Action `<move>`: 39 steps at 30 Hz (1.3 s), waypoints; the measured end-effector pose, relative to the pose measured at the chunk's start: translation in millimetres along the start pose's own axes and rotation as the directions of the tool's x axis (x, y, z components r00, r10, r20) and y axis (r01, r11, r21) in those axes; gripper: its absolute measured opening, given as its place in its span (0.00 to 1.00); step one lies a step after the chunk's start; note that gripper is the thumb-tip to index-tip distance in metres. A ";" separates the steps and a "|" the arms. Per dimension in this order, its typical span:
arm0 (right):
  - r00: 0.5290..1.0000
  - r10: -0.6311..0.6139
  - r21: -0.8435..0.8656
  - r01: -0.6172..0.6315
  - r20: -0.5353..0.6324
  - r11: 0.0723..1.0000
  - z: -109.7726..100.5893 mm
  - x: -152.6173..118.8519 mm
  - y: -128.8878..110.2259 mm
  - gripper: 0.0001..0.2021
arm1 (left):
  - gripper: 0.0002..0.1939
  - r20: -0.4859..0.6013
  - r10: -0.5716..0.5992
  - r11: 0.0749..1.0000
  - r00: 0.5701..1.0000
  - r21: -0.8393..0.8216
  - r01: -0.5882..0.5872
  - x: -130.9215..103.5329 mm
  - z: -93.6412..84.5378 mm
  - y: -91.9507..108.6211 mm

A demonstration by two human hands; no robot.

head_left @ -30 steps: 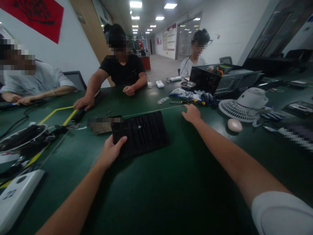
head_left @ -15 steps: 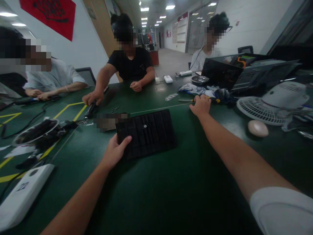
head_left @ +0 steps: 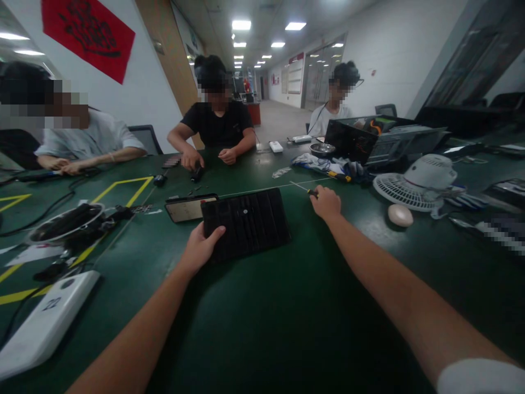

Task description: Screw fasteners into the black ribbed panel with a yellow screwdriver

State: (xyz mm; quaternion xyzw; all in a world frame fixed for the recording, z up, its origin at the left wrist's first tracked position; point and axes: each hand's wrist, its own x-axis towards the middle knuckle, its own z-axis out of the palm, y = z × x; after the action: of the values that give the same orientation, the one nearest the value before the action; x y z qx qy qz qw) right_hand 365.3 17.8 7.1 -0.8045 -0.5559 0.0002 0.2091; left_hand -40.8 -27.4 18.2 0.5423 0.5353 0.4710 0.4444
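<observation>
My left hand (head_left: 204, 241) grips the left edge of a black ribbed panel (head_left: 250, 227), thumb on its face. A small round silver spot, perhaps a screw head, shows near the panel's upper middle. My right hand (head_left: 327, 202) is closed round the dark and yellow handle of a screwdriver (head_left: 304, 189), whose thin shaft points left and away from me. Behind the panel's left side lies an open black case with a beige inside (head_left: 187, 209).
A white fan (head_left: 414, 183) and a pale rounded object (head_left: 400, 215) lie to the right. Behind them stands an opened computer case (head_left: 369, 139). A white device marked 22 (head_left: 51, 312) is at the near left. Three people sit across the green table (head_left: 287, 328).
My right hand has lifted the screwdriver from near the cloth and brought it slightly nearer. The panel stays in my left hand. The person opposite has drawn a hand back with a dark tool.
</observation>
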 end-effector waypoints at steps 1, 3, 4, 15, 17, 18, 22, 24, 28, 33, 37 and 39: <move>1.000 0.005 0.021 -0.005 -0.009 1.000 -2.0 -7.8 -0.5 0.15 | 0.30 0.001 0.005 1.000 1.000 -0.011 -0.005 1.1 0.2 -0.8; 0.999 0.028 0.069 -0.025 -0.037 0.997 -5.3 -21.9 -0.6 0.16 | 0.29 0.001 0.027 0.999 1.000 -0.034 -0.027 2.3 0.7 -2.7; 0.997 0.044 0.095 -0.039 -0.055 0.995 -6.4 -28.7 -0.1 0.16 | 0.29 0.000 0.042 0.998 0.999 -0.044 -0.042 2.5 1.1 -3.8; 0.955 0.023 0.377 0.093 -0.294 0.922 -42.6 -69.8 -2.9 0.11 | 0.23 -0.047 0.174 0.983 0.984 -0.054 -0.177 6.9 9.9 -11.4; 0.938 -0.044 0.395 0.188 -0.344 0.899 -68.5 -65.7 -16.8 0.12 | 0.22 -0.057 0.186 0.981 0.981 -0.038 -0.188 8.0 10.3 -13.2; 0.925 -0.070 0.394 0.226 -0.373 0.891 -83.6 -63.9 -25.7 0.13 | 0.22 -0.057 0.187 0.982 0.981 -0.033 -0.189 8.0 10.4 -13.8; 0.788 -0.437 0.273 0.577 -0.433 0.770 -147.5 -67.5 -65.1 0.14 | 0.22 -0.034 0.167 0.985 0.985 -0.036 -0.168 6.8 10.6 -13.8; 0.725 -0.562 0.228 0.672 -0.397 0.705 -172.9 -75.7 -81.5 0.13 | 0.21 -0.038 0.149 0.989 0.988 -0.018 -0.150 6.3 10.9 -12.6; 0.626 -0.694 0.114 0.766 -0.356 0.632 -196.8 -89.9 -99.1 0.07 | 0.18 -0.075 0.113 0.993 0.991 0.040 -0.110 5.2 11.8 -9.5; 0.520 -0.832 0.052 0.852 -0.192 0.520 -196.5 -86.0 -101.1 0.07 | 0.19 -0.117 0.086 0.995 0.989 0.064 -0.079 2.5 12.1 -7.7; 0.528 -0.843 -0.007 0.847 -0.102 0.531 -195.0 -78.0 -100.2 0.09 | 0.20 -0.169 0.081 0.993 0.982 0.094 -0.065 3.2 8.2 -10.7; 0.522 -0.849 0.017 0.853 -0.084 0.522 -194.5 -76.1 -100.5 0.09 | 0.20 -0.196 0.079 0.993 0.977 0.106 -0.059 4.6 5.6 -12.6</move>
State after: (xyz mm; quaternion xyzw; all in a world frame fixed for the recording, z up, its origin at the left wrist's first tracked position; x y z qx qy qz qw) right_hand 291.6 -86.0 200.9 -0.4242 -0.8704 -0.1123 0.2232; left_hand -37.5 -22.3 5.1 0.5320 0.5809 0.5110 0.3440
